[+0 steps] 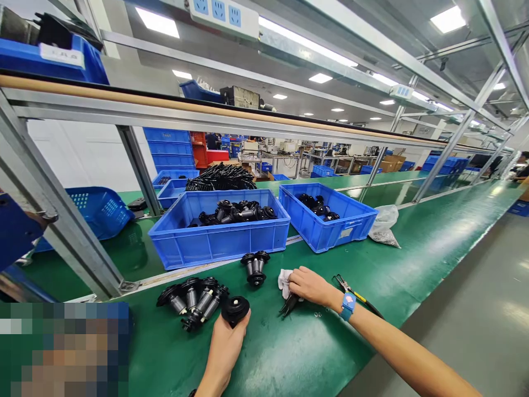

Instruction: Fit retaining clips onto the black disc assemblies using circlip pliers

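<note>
My left hand (225, 344) is closed round a black round motor part (235, 309) on the green bench (297, 353), right beside a pile of several black rotor parts (192, 300). My right hand (308, 286) is curled over a white cloth (284, 280) and a dark pronged piece (289, 305) lying on the bench. Two more rotor parts (255, 267) stand just beyond, between my hands. A blue watch sits on my right wrist.
Two blue crates (215, 240) (330, 231) hold black parts behind my hands. Pliers (349, 289) lie by my right wrist. A clear plastic bag (384, 226) lies to the right. A blue basket (99, 212) and metal frame posts (70, 237) stand at left.
</note>
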A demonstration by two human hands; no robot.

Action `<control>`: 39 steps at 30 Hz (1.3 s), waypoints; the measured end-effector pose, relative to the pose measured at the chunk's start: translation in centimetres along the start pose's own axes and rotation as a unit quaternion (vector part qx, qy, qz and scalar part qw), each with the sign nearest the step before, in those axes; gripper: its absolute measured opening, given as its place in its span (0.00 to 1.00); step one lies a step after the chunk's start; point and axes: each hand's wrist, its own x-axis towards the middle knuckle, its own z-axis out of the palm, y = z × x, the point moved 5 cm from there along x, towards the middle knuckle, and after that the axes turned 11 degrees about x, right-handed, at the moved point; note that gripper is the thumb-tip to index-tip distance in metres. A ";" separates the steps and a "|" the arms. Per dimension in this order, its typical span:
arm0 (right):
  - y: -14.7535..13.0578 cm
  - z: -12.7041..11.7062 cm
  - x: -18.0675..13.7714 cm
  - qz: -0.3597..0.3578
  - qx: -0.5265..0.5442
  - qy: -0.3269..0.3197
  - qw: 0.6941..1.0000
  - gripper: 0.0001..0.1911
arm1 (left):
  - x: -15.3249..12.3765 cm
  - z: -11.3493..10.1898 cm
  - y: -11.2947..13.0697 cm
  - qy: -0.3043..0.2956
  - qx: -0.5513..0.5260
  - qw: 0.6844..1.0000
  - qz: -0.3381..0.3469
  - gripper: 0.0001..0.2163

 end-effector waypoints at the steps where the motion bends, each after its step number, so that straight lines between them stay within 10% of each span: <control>1: -0.5 0.2 -0.4 -0.012 0.008 -0.008 1.000 0.05 | 0.0 0.0 0.0 -0.001 0.003 1.000 -0.003 0.29; 10: 2.3 -4.1 0.7 0.118 0.074 0.103 0.985 0.10 | -0.3 -0.5 0.9 -0.005 0.011 1.000 -0.010 0.31; 18: 4.4 -0.8 1.9 0.260 0.095 0.065 0.959 0.17 | -0.2 -0.4 1.2 -0.001 0.002 1.000 -0.002 0.30; 24: 7.3 -5.0 2.4 0.346 0.050 0.172 0.921 0.19 | -0.5 -0.7 2.1 -0.006 -0.012 1.000 -0.004 0.31; 39: 8.5 -9.2 3.2 0.416 0.044 0.306 0.855 0.18 | -0.3 -0.3 1.3 -0.027 0.016 0.999 -0.015 0.29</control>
